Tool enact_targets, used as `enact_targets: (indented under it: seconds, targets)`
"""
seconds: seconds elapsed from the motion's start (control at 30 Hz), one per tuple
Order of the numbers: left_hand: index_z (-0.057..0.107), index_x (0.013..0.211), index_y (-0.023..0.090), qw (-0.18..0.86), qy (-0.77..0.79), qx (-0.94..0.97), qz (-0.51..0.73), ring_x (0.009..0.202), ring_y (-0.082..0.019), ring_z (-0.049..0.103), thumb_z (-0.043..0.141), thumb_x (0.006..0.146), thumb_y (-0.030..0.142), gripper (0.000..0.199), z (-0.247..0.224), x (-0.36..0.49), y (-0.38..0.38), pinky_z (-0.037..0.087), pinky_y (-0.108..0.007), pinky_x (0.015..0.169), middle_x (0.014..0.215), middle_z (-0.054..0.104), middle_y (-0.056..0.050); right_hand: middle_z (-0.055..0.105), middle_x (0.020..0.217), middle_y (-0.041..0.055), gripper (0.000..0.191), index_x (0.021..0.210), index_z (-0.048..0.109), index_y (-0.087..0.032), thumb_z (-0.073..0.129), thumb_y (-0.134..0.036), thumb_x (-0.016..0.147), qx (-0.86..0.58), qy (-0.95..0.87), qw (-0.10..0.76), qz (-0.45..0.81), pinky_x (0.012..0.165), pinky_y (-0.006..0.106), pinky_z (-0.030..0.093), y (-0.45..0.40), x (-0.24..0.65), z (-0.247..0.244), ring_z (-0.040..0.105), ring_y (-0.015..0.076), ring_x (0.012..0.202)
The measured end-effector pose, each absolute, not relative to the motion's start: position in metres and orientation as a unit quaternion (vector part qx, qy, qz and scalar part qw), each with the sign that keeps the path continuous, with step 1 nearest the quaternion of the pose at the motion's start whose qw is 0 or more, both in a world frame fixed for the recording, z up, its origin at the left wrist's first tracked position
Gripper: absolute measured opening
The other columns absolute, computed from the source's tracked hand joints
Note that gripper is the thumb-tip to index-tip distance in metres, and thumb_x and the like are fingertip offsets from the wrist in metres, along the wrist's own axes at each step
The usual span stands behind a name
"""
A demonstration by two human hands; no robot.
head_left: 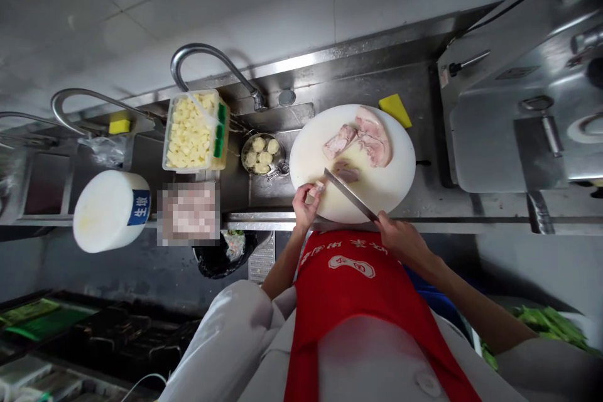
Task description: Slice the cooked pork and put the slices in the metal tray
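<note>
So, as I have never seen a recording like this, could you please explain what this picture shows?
Certainly. There is no machine here, only a person's two bare hands. The single picture comes from a camera worn on the head, looking forward and down past a red apron. The right hand grips a knife, while the left hand holds a small piece of meat. Larger pieces of raw meat lie on a round white cutting board. Left of the board are a metal bowl of pale, rounded lumps and a plastic container of pale cubes.
</note>
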State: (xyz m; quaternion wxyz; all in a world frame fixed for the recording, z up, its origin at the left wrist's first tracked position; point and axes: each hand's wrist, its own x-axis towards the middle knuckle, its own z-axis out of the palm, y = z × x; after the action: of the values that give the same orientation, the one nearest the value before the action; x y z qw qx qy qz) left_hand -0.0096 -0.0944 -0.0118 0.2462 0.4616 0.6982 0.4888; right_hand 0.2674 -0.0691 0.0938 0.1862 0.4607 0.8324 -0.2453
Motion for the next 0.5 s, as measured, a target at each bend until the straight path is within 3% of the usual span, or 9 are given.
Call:
enact_targets:
  seconds: [0.27, 0.5]
  targets:
    - [0.066, 0.098, 0.02, 0.287, 0.676, 0.443, 0.514, 0.101, -0.021, 0.061, 0.073, 0.081, 0.033, 0.023, -0.011, -0.009, -0.092, 0.051, -0.035, 0.092, 0.103, 0.064, -0.008, 0.072, 0.091, 0.012, 0.025, 0.111, 0.048, -0.017, 0.027, -0.031, 0.104, 0.458, 0.809, 0.21, -0.302, 0.061, 0.029, 0.029, -0.063, 0.25, 0.075, 0.069, 0.0243, 0.085]
    - [0.062, 0.097, 0.021, 0.326, 0.624, 0.057, 0.708, 0.091, -0.016, 0.066, 0.081, 0.069, 0.04, 0.039, -0.019, -0.062, -0.143, 0.054, -0.037, 0.089, 0.102, 0.067, -0.004, 0.071, 0.093, 0.0125, 0.024, 0.109, 0.05, -0.017, 0.032, -0.031, 0.103, 0.467, 0.799, 0.199, -0.321, 0.062, 0.029, 0.027, -0.053, 0.249, 0.073, 0.068, 0.0244, 0.086]
